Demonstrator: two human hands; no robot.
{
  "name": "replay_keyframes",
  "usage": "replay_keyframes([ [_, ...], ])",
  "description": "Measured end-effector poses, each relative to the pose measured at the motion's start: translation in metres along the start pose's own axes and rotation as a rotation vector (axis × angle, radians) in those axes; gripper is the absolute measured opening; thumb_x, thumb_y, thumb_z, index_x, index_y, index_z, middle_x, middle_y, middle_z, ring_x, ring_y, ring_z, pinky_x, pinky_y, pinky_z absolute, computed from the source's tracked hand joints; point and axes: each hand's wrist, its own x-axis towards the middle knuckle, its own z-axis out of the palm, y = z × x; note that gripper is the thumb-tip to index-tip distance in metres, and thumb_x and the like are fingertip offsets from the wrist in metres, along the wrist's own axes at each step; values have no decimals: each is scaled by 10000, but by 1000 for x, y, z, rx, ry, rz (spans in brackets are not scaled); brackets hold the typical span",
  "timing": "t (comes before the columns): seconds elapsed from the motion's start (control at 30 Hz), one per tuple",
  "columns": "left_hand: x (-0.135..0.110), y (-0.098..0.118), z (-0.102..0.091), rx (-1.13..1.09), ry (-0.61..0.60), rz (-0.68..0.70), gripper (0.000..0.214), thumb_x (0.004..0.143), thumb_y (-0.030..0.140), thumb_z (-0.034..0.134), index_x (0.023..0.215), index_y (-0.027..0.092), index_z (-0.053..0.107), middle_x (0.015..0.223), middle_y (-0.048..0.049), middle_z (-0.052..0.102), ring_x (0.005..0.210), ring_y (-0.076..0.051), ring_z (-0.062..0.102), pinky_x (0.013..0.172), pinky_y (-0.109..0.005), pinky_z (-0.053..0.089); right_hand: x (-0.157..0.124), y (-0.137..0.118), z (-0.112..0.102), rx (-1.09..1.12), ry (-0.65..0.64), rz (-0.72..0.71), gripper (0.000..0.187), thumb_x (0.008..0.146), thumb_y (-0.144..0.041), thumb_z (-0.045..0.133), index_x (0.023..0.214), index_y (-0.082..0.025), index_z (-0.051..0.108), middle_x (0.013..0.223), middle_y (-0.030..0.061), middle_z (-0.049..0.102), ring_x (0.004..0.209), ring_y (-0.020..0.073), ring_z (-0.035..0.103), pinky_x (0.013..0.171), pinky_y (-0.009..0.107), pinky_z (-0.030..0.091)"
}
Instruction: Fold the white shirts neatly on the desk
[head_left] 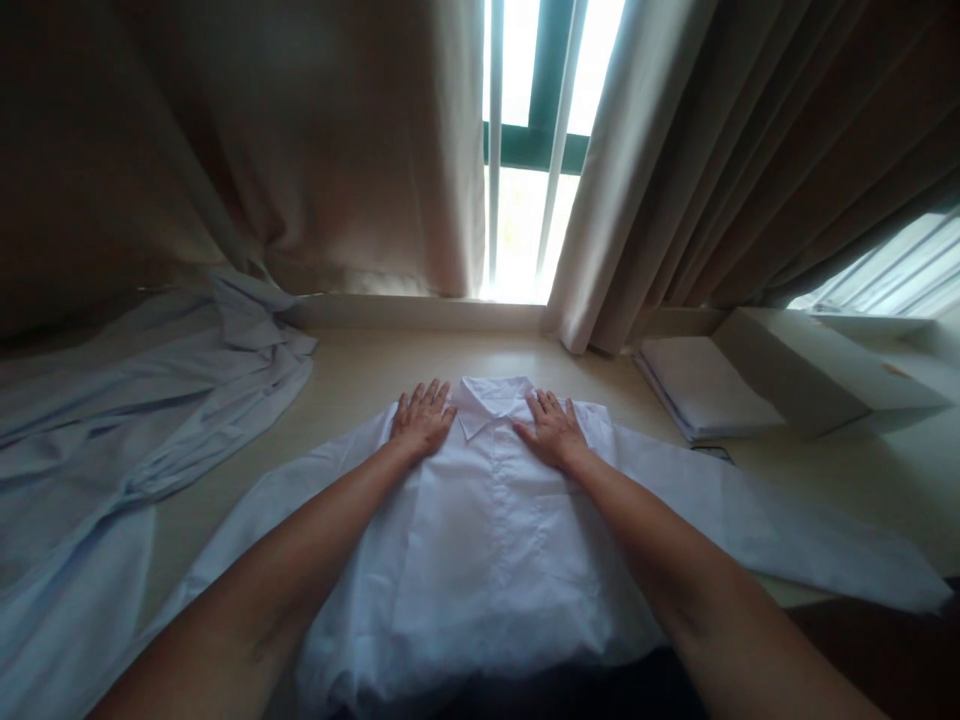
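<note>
While both bare arms reached forward, the left grip (pixel 424 418) lay palm down and unclenched, its fingers slightly apart, on one shoulder of a white long-sleeved button-front shirt (pixel 457 550). The right grip (pixel 555 428) rested likewise, flat and loosely spread, on the opposite shoulder. The shirt was spread front up on the pale desk (pixel 420 350), its pointed collar (pixel 496 398) between the two grips and its body running back from them toward the person. One sleeve (pixel 750 510) stretched out to the right of the right grip; a folded stack of white cloth (pixel 705 385) lay farther out on that side, just beside a pale box-like block (pixel 802 350). Well to the left of the left grip lay a rumpled, collared pale garment (pixel 187 400). Beyond both grips, a bright window (pixel 552 150) showed between brown curtains (pixel 360 150).
</note>
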Motion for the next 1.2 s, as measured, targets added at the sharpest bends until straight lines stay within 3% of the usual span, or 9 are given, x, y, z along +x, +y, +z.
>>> replay_keyframes([
  [0.07, -16, 7, -8, 7, 97, 1, 630, 926, 457, 280, 1483, 164, 253, 1565, -75, 198, 1442, -251, 130, 1162, -465, 111, 0, 0, 0, -4, -5, -3, 765, 903, -688, 199, 1505, -215, 185, 1566, 93, 148, 1434, 262, 77, 1122, 492, -25],
  [0.17, -66, 20, -23, 9, 149, 121, 641, 926, 444, 314, 1471, 110, 269, 1539, -128, 261, 1430, -241, 183, 1161, -431, 142, -2, -1, -5, -6, -2, -11, 779, 899, -697, 184, 1502, -204, 198, 1562, 100, 164, 1431, 268, 88, 1121, 498, -21],
  [0.23, -107, 27, -30, 10, 64, 239, 588, 924, 469, 332, 1449, 203, 342, 1521, -89, 317, 1420, -242, 217, 1153, -445, 166, -6, -5, -12, -16, 3, -7, 777, 902, -691, 198, 1497, -190, 215, 1559, 111, 168, 1430, 282, 91, 1118, 513, -21],
  [0.33, -155, 27, -34, 26, 0, 218, 594, 899, 555, 353, 1438, 306, 354, 1546, -61, 263, 1434, -282, 161, 1140, -520, 135, -20, -21, -26, -49, 75, -11, 729, 929, -632, 233, 1482, -158, 257, 1553, 131, 180, 1429, 302, 82, 1113, 537, -38],
  [0.4, -170, 23, -33, 31, -49, 178, 623, 879, 604, 358, 1444, 343, 332, 1561, -46, 223, 1440, -302, 118, 1132, -555, 95, -37, -38, -30, -50, 122, -61, 651, 962, -554, 203, 1468, -154, 293, 1544, 128, 215, 1429, 276, 104, 1125, 511, -28],
  [0.5, -174, 17, -28, 23, -92, 115, 659, 860, 657, 331, 1455, 378, 283, 1574, -24, 174, 1445, -316, 63, 1121, -586, 38, -65, -66, -24, -10, 49, -180, 622, 970, -528, 184, 1473, -178, 291, 1546, 96, 226, 1431, 229, 123, 1145, 448, 28],
  [0.63, -171, 17, -22, 16, -40, 95, 678, 852, 689, 282, 1463, 398, 241, 1581, -19, 140, 1447, -314, 36, 1117, -583, -9, -81, -87, -8, 31, -123, -122, 747, 922, -648, 177, 1515, -194, 165, 1572, 58, 118, 1442, 267, 33, 1134, 501, 18],
  [1.0, -142, 15, -26, 2, -49, 47, 691, 840, 710, 257, 1457, 401, 261, 1581, -2, 144, 1449, -300, 23, 1127, -544, -43, -42, -80, -6, -14, -115, -132, 753, 911, -670, 130, 1521, -228, 131, 1578, 21, 75, 1445, 239, -18, 1139, 455, -41],
  [1.2, -135, 14, -23, -3, -42, 48, 760, 845, 701, 249, 1490, 301, 215, 1584, -41, 122, 1449, -301, 24, 1134, -536, -21, -32, -74, -7, -11, -89, -124, 743, 912, -673, 169, 1517, -242, 142, 1577, 18, 102, 1445, 216, -9, 1141, 441, -34],
])
